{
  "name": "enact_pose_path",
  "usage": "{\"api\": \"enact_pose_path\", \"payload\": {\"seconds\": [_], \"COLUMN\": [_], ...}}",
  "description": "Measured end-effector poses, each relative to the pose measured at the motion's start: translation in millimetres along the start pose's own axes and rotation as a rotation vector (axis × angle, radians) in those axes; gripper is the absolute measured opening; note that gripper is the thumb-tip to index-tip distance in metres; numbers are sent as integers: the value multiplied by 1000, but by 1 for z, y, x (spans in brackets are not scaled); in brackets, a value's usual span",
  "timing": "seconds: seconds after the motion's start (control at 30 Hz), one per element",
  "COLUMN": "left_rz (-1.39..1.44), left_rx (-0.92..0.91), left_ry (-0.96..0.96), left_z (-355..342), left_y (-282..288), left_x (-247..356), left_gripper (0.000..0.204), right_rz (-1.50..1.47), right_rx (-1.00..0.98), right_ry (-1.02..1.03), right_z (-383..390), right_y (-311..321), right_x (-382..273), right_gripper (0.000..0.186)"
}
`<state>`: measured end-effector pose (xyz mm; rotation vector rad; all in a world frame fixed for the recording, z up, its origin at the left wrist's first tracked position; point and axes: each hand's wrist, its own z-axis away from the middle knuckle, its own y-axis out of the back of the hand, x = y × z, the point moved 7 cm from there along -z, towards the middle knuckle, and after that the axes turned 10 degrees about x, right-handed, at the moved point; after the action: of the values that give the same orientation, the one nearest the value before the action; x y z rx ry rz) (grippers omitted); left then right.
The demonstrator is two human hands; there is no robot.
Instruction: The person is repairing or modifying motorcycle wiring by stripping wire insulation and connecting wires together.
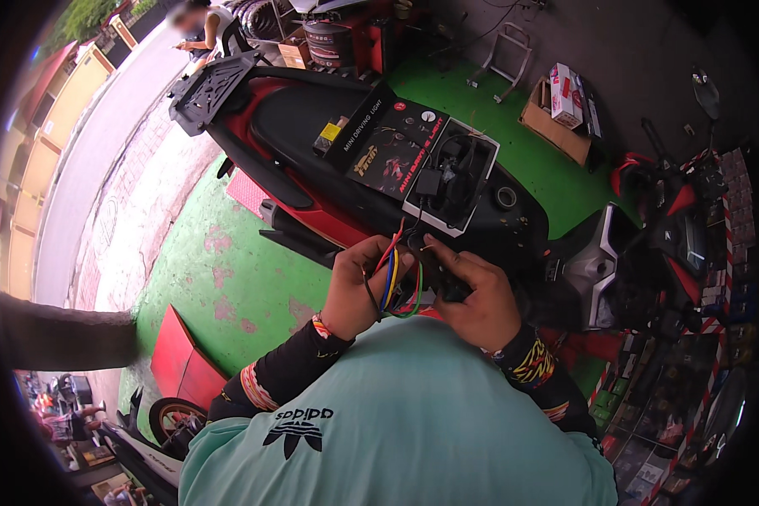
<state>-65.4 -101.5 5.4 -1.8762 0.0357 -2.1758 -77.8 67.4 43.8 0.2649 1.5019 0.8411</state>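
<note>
My left hand (354, 285) is closed around a bundle of coloured wires (390, 278), red, yellow, blue and green, looping down below the fingers. Close beside it, my right hand (483, 302) is closed on a black-handled tool (455, 289) whose exact kind is partly hidden by the fingers. The fingertips of both hands nearly meet over a dark cable end. Just beyond them, an open light-kit box (486, 187) rests on the black seat (291, 118) of a red and black motorcycle. Black cables and a small black module (428, 183) lie in the box.
A small yellow-labelled box (329, 135) sits against the kit's raised lid. Cardboard boxes (557, 126) and a metal stand (506, 63) are on the green floor (198, 244) beyond. Another motorcycle (679, 219) stands at right; a person (202, 34) sits far left.
</note>
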Motion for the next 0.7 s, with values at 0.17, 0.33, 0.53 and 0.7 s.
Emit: {"api": "enact_pose_path", "payload": {"seconds": [0.17, 0.33, 0.53, 0.7], "left_rz": [-60, 30, 55, 259], "left_rx": [-26, 130, 68, -20], "left_ry": [-76, -13, -33, -51], "left_z": [1, -9, -11, -7], "left_y": [-5, 61, 27, 24], "left_x": [3, -23, -8, -16], "left_gripper": [19, 21, 24, 23], "right_rz": [-716, -873, 175, 283], "right_rx": [-155, 858, 527, 566], "right_ry": [-128, -134, 145, -149], "right_z": [10, 0, -34, -57], "right_y": [-12, 147, 91, 81], "right_x": [13, 79, 97, 165], "right_gripper": [68, 68, 72, 79]}}
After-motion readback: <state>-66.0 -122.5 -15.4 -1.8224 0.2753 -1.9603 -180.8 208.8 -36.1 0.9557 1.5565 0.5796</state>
